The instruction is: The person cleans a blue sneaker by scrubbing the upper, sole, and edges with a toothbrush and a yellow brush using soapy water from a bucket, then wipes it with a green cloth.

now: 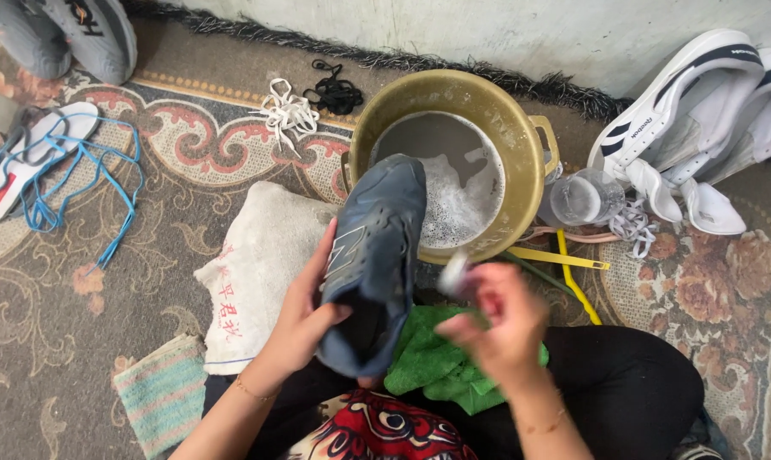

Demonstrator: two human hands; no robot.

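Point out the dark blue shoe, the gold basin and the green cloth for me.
dark blue shoe (377,247), head view, on its side panel.
gold basin (522,153), head view, on its right rim.
green cloth (424,353), head view, on its folded middle.

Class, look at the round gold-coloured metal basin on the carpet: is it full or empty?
Partly full. The round gold-coloured metal basin holds grey water with white foam, well below the rim; bare inner wall shows above the waterline.

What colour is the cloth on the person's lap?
Bright green cloth, seen clearly in the head view.
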